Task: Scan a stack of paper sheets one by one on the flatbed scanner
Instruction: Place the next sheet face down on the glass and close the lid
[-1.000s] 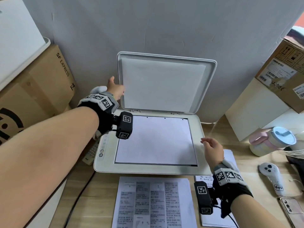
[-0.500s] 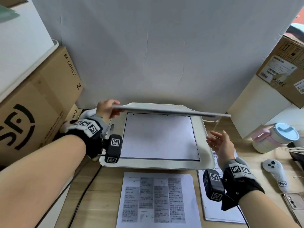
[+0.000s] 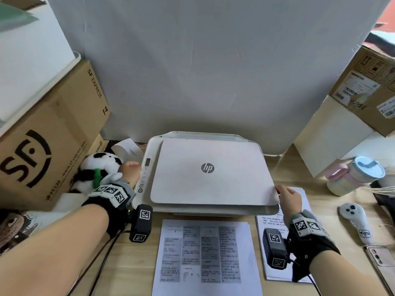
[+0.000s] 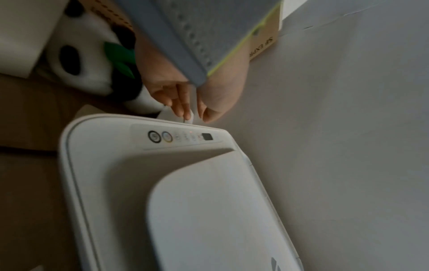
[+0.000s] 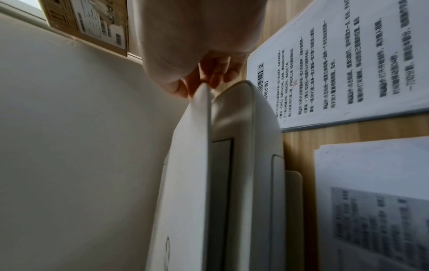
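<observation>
Lid (image 3: 211,174) nearly down on our scanner (image 3: 145,201) — right hand (image 3: 289,199) pinching its corner, left hand (image 3: 130,170) loose, empty. Stack (image 3: 205,257) waits in front — scan unpressed, we reckon.

One scanner (image 3: 205,176), two paper stacks (image 3: 205,257) (image 3: 275,231), two cardboard boxes (image 3: 53,133) (image 3: 367,90), one plush panda (image 3: 96,169), one cup (image 3: 354,174)

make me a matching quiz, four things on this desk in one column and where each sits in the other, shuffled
Things:
1. panda toy
2. printed sheet
3. pink cup
4. white controller

Places:
A. in front of the scanner
B. left of the scanner, by the left hand
C. right edge of the desk, near a phone
D. right of the scanner, further back

Pairs: 1-B, 2-A, 3-D, 4-C
</observation>
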### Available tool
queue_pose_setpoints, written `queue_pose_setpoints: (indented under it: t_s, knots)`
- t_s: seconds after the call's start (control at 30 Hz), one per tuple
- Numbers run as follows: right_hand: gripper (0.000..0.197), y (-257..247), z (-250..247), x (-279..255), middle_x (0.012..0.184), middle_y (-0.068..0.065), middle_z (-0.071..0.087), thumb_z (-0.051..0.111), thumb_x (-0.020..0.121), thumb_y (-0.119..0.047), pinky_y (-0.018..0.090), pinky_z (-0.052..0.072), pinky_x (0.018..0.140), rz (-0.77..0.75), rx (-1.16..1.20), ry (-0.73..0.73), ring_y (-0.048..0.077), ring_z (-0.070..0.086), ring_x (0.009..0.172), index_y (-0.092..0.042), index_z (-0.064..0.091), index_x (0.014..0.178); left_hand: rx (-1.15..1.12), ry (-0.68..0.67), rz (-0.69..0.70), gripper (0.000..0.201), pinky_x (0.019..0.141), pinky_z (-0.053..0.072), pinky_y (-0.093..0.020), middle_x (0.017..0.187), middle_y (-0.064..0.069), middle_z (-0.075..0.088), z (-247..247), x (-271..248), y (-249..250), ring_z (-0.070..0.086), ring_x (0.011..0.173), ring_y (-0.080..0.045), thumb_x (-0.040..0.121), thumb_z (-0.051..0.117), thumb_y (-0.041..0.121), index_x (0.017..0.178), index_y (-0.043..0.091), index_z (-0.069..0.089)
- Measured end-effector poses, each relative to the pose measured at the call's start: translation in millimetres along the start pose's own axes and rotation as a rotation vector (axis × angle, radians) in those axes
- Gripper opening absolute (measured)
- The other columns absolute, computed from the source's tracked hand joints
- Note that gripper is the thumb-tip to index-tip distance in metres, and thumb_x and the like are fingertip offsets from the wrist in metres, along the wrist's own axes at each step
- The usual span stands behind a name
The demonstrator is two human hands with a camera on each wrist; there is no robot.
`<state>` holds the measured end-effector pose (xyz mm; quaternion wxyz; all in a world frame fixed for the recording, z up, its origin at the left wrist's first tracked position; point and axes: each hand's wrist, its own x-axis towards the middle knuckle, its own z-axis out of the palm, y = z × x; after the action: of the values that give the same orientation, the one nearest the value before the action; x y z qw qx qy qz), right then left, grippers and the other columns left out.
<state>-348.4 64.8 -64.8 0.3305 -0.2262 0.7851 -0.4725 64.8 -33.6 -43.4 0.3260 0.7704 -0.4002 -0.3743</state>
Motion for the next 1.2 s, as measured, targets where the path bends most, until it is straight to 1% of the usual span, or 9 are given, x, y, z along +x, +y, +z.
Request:
queue_pose_setpoints:
  t_s: [0.07,0.13,0.3,0.43,0.67,0.83,0.93,1.07,1.2]
  knots:
    - [0.019,6.0,1.5,1.4,0.074,0.02,0.054,0.053,0.084,-0.015,0.034,0.041,0.072,-0.021,-0.088,0.01,0.021,0.046,0.077,-0.004,0.067,0.075,0.066,-0.093,-0.056,0.015,0.085,0.041,-0.032,0.094,-0.014,0.06,0.4,-5.4,-1.7,0.055,0.098,-0.029,0.092,0.052,0.011,0.093,0.003,0.064]
    - [0.02,8.2,2.1,1.6,0.086,0.012,0.062,0.051,0.086,-0.013,0.036,0.045,0.084,-0.033,-0.134,0.047,0.025,0.054,0.086,-0.006,0.069,0.091,0.105,-0.125,-0.103,0.026,0.075,0.033,-0.028,0.073,-0.012,0.052,2.7,-8.6,-2.5,0.047,0.087,-0.024,0.094,0.049,0.014,0.07,0.006,0.057]
    - [0.013,12.7,4.4,3.7,0.087,0.007,0.058,0.047,0.086,-0.008,0.038,0.044,0.087,-0.037,-0.157,0.085,0.024,0.052,0.087,-0.013,0.059,0.086,0.144,-0.085,-0.115,0.035,0.078,0.038,-0.03,0.121,-0.028,0.06,8.4,-11.4,0.5,0.058,0.102,-0.034,0.094,0.053,0.015,0.118,-0.011,0.059]
    - [0.016,19.4,3.2,6.1,0.068,0.006,0.054,0.047,0.08,-0.012,0.029,0.036,0.068,-0.051,-0.19,0.026,0.024,0.047,0.073,-0.011,0.059,0.071,0.137,-0.089,-0.115,0.034,0.074,0.035,-0.027,0.121,-0.025,0.06,7.7,-9.2,0.7,0.055,0.091,-0.029,0.094,0.053,0.014,0.12,-0.007,0.059]
    - [0.025,22.0,4.9,9.1,0.096,0.013,0.062,0.044,0.088,-0.008,0.038,0.043,0.086,-0.029,-0.192,0.036,0.029,0.055,0.094,-0.005,0.066,0.098,0.121,-0.061,-0.109,0.035,0.06,0.032,-0.021,0.118,-0.028,0.06,10.7,-5.8,-4.6,0.046,0.086,-0.023,0.096,0.051,0.015,0.12,-0.008,0.059]
    - [0.034,29.7,4.5,8.6,0.125,0.011,0.06,0.04,0.092,-0.008,0.038,0.038,0.102,-0.02,-0.163,0.013,0.03,0.051,0.117,-0.006,0.061,0.118,0.099,-0.012,-0.106,0.036,0.068,0.031,-0.029,0.101,-0.037,0.059,14.7,0.3,-22.6,0.043,0.079,-0.03,0.098,0.038,0.012,0.1,-0.015,0.061]
    - [0.033,36.4,4.7,6.8,0.126,0.014,0.059,0.04,0.095,-0.01,0.037,0.038,0.102,-0.022,-0.159,-0.014,0.031,0.051,0.118,-0.005,0.06,0.121,0.102,0.024,-0.069,0.028,0.065,0.042,-0.023,0.092,-0.021,0.056,15.2,-7.2,-29.7,0.047,0.084,-0.026,0.098,0.036,0.008,0.095,0.002,0.063]
    - [0.034,42.9,3.3,0.7,0.129,0.013,0.058,0.038,0.098,-0.013,0.038,0.037,0.105,-0.048,-0.144,-0.042,0.031,0.05,0.121,-0.005,0.057,0.126,0.068,0.038,-0.038,0.035,0.093,0.042,-0.037,0.121,-0.023,0.061,12.9,-21.4,-40.4,0.055,0.112,-0.038,0.098,0.036,0.01,0.12,-0.003,0.061]
    - [0.035,49.7,3.4,-1.6,0.128,0.013,0.058,0.037,0.099,-0.012,0.039,0.038,0.105,-0.069,-0.132,-0.046,0.031,0.05,0.121,-0.006,0.055,0.128,0.06,0.046,0.006,0.036,0.098,0.04,-0.038,0.128,-0.02,0.058,12.6,-34.0,-50.5,0.053,0.117,-0.036,0.099,0.034,0.01,0.126,0.001,0.057]
